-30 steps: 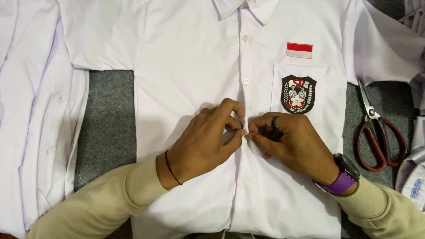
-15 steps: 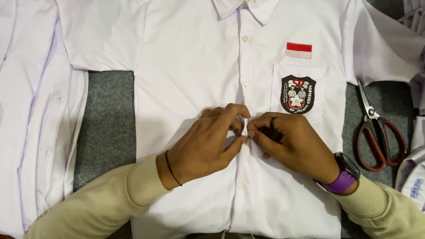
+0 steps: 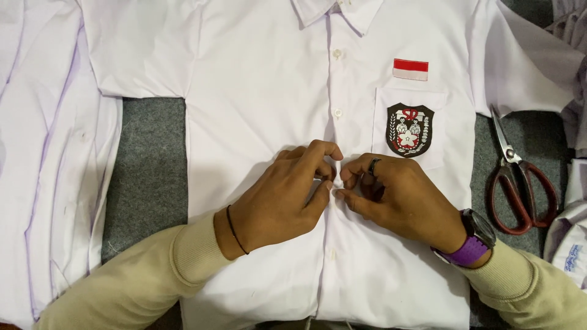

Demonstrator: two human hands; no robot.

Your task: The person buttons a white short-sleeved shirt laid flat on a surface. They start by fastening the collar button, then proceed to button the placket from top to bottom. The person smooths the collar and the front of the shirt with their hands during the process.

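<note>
A white short-sleeved shirt [image 3: 257,104] lies flat, front up, on a grey surface [image 3: 150,165]. Its chest pocket carries a dark crest badge [image 3: 409,129] with a red and white flag patch [image 3: 410,69] above it. My left hand [image 3: 281,198] and my right hand [image 3: 400,198] meet at the middle of the button placket [image 3: 335,85], both pinching the fabric there between thumb and fingers. What lies under the fingertips is hidden. A thin black band circles my left wrist; my right wrist wears a watch with a purple strap [image 3: 474,241].
Red-handled scissors [image 3: 516,177] lie shut on the grey surface to the right of the shirt. More white cloth [image 3: 43,159] lies at the left, and other white garments [image 3: 572,226] sit at the right edge.
Both hands stay at the same spot on the placket; only the fingertips have shifted slightly as they work the fabric.
</note>
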